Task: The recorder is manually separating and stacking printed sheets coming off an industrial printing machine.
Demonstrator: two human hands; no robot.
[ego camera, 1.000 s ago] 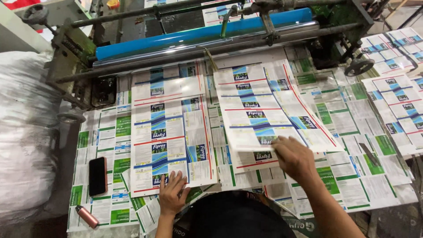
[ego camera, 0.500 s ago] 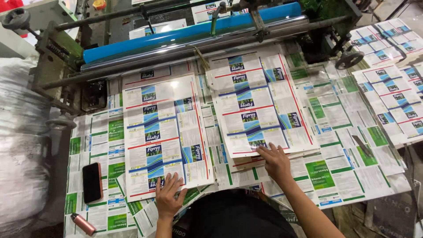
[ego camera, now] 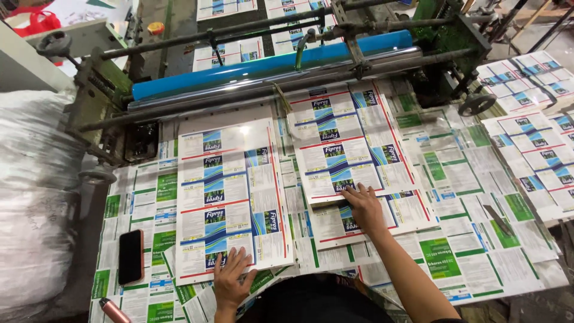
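A: Glossy paper, white with blue, green and red print: two stacks of label sheets. The left stack [ego camera: 230,200] lies flat on the worktop [ego camera: 478,251], near the front edge. The right stack [ego camera: 350,155] sits further back, its far end just under the machine's rollers.

B: Hands?

A: Left hand [ego camera: 230,281] is open, palm down, fingers spread on the near edge of the left stack. Right hand [ego camera: 362,206] is also open and flat, fingertips pressing the near edge of the right stack's top sheets, where they overlap a lower sheet [ego camera: 382,218] that juts out toward the person. Neither hand grips anything.

B: Surroundings?

A: The worktop is papered over with loose printed sheets, many with green blocks [ego camera: 442,257]. A dark phone [ego camera: 130,256] lies face up left of the left stack, well apart from it. A pink cylinder [ego camera: 113,311] lies at the front left corner, partly cut off. Behind both stacks, a blue roller [ego camera: 269,66] and a grey metal roller [ego camera: 239,90] span the machine; a small handwheel [ego camera: 476,103] sits at its right end.

B: Any containers?

A: One, possibly: a large white sack [ego camera: 36,197] at the far left, bulging; contents not visible. More piles of the same blue-printed sheets [ego camera: 538,149] rest at the far right.
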